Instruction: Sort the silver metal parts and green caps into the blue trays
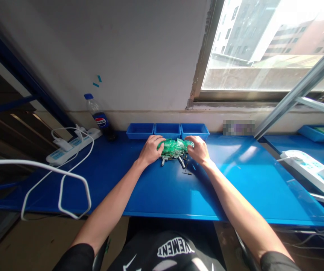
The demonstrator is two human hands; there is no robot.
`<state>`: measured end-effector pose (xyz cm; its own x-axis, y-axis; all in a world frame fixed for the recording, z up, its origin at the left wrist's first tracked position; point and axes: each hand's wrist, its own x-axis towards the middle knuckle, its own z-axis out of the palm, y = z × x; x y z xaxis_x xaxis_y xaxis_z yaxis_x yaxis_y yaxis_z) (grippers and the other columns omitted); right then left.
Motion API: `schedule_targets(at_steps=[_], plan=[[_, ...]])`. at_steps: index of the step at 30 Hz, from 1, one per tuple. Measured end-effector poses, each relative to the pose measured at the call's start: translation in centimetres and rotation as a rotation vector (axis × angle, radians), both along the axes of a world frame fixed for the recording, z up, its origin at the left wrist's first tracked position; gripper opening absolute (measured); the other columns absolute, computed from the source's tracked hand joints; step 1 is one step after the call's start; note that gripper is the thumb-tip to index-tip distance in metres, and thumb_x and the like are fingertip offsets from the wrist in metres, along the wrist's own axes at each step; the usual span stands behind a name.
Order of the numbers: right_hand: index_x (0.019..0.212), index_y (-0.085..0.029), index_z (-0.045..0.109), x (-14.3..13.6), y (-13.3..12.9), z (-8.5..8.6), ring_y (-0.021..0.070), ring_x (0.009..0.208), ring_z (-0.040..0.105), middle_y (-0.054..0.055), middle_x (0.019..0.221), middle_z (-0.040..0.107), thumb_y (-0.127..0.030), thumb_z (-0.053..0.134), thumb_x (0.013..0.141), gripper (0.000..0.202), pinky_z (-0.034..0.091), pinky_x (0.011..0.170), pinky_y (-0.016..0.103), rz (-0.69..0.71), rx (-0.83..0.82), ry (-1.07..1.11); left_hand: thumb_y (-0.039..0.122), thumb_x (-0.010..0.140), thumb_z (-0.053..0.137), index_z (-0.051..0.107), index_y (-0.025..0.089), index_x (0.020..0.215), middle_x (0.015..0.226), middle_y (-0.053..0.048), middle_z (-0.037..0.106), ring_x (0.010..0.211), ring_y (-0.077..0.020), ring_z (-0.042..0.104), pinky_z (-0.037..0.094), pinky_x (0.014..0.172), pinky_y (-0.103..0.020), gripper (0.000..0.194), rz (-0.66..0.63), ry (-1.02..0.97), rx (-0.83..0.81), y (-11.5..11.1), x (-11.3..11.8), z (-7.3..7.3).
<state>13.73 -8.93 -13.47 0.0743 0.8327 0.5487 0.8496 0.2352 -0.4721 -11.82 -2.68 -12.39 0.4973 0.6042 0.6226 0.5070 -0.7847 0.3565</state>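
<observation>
A heap of crinkled, shiny green plastic packets [174, 146] is held from both sides above the blue table. My left hand [151, 149] is closed on its left end, thumb toward me. At the other end, my right hand [198, 149] grips the same heap with bent fingers. Under and in front of the packets lie several small silver and dark parts, among them a short silver cylinder [181, 162] near the right hand. A thin dark pin-like piece [187, 173] rests a little closer to me. The packets hide much of what lies beneath them.
Behind my hands stand three joined blue bins [140, 131]. A cola bottle [101, 119] and a white power strip [73, 145] are at the left, with a looping white cable [87, 192]. Another power strip [314, 171] and a blue tray [321, 133] lie right, beyond a metal post [293, 96].
</observation>
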Motion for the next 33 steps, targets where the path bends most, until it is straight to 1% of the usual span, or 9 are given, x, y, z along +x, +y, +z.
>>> schedule_targets(at_steps=[6, 12, 15, 17, 21, 25, 28, 30, 33], plan=[[0.112, -0.022, 0.074, 0.3, -0.1, 0.5, 0.0295, 0.112, 0.068, 0.008, 0.114, 0.076, -0.011, 0.055, 0.079, 0.039, 0.052, 0.103, 0.044, 0.013, -0.031, 0.009, 0.02, 0.096, 0.059, 0.076, 0.018, 0.113, 0.119, -0.011, 0.073, 0.117, -0.027, 0.063, 0.054, 0.108, -0.048, 0.024, -0.003, -0.01, -0.006, 0.0, -0.1, 0.0], [0.132, -0.022, 0.066, 2.0, -0.7, 1.8, 0.0312, 0.121, 0.064, 0.009, 0.129, 0.072, -0.017, 0.062, 0.076, 0.056, 0.05, 0.108, 0.047, 0.094, -0.171, -0.045, 0.019, 0.097, 0.058, 0.075, 0.017, 0.113, 0.119, -0.011, 0.073, 0.117, -0.0269, 0.062, 0.054, 0.108, -0.048, 0.024, -0.012, -0.015, 0.015, -0.3, 0.0, 0.1], [0.138, -0.023, 0.063, 2.8, -0.7, 1.6, 0.0321, 0.125, 0.063, 0.01, 0.134, 0.07, -0.019, 0.065, 0.077, 0.061, 0.05, 0.109, 0.048, 0.147, -0.268, -0.125, 0.02, 0.098, 0.056, 0.075, 0.017, 0.115, 0.12, -0.011, 0.073, 0.118, -0.0268, 0.062, 0.054, 0.108, -0.048, 0.025, -0.023, -0.023, 0.021, -0.5, 0.1, 0.3], [0.137, -0.022, 0.065, 3.1, -0.6, 1.3, 0.0316, 0.121, 0.066, 0.012, 0.131, 0.072, -0.018, 0.063, 0.08, 0.057, 0.052, 0.106, 0.046, 0.14, -0.28, -0.147, 0.02, 0.099, 0.056, 0.074, 0.018, 0.116, 0.12, -0.011, 0.072, 0.119, -0.0268, 0.061, 0.054, 0.108, -0.049, 0.025, -0.026, -0.026, 0.017, -0.7, 0.2, 0.5], [0.123, -0.02, 0.072, 3.3, -0.3, 0.5, 0.0323, 0.107, 0.072, 0.013, 0.117, 0.078, -0.015, 0.063, 0.081, 0.043, 0.055, 0.097, 0.044, 0.103, -0.218, -0.148, 0.021, 0.1, 0.055, 0.074, 0.019, 0.117, 0.122, -0.011, 0.072, 0.12, -0.0267, 0.061, 0.053, 0.109, -0.049, 0.026, -0.032, -0.027, 0.007, -1.1, 0.4, 0.7], [0.11, -0.025, 0.076, 3.2, -0.2, 0.5, 0.0294, 0.093, 0.076, 0.008, 0.104, 0.081, -0.012, 0.062, 0.08, 0.036, 0.057, 0.088, 0.042, 0.031, -0.133, -0.114, 0.021, 0.1, 0.054, 0.074, 0.019, 0.118, 0.122, -0.01, 0.072, 0.121, -0.0268, 0.061, 0.053, 0.109, -0.048, 0.027, -0.041, -0.018, 0.003, -1.3, 0.6, 0.8], [0.116, -0.025, 0.075, 2.7, -0.6, 1.3, 0.0299, 0.091, 0.077, 0.008, 0.102, 0.081, -0.014, 0.058, 0.084, 0.038, 0.058, 0.087, 0.044, -0.09, -0.046, -0.088, 0.021, 0.1, 0.054, 0.074, 0.019, 0.119, 0.122, -0.01, 0.072, 0.122, -0.0266, 0.06, 0.052, 0.11, -0.047, 0.027, -0.041, -0.024, 0.005, -1.5, 0.6, 0.9], [0.123, -0.022, 0.073, 2.1, -1.0, 2.2, 0.0304, 0.095, 0.076, 0.01, 0.108, 0.08, -0.016, 0.056, 0.088, 0.039, 0.058, 0.09, 0.047, -0.145, 0.054, -0.029, 0.021, 0.1, 0.054, 0.073, 0.02, 0.119, 0.123, -0.01, 0.071, 0.122, -0.0262, 0.06, 0.052, 0.11, -0.047, 0.027, -0.041, -0.034, 0.005, -1.5, 0.6, 1.0], [0.124, -0.022, 0.071, 0.9, -1.8, 3.5, 0.0286, 0.101, 0.076, 0.011, 0.12, 0.077, -0.021, 0.056, 0.093, 0.035, 0.058, 0.095, 0.048, -0.105, 0.212, 0.175, 0.024, 0.101, 0.054, 0.073, 0.02, 0.119, 0.122, -0.009, 0.072, 0.121, -0.0256, 0.061, 0.051, 0.11, -0.046, 0.026, -0.056, -0.068, -0.009, -1.8, 0.8, 1.4]])
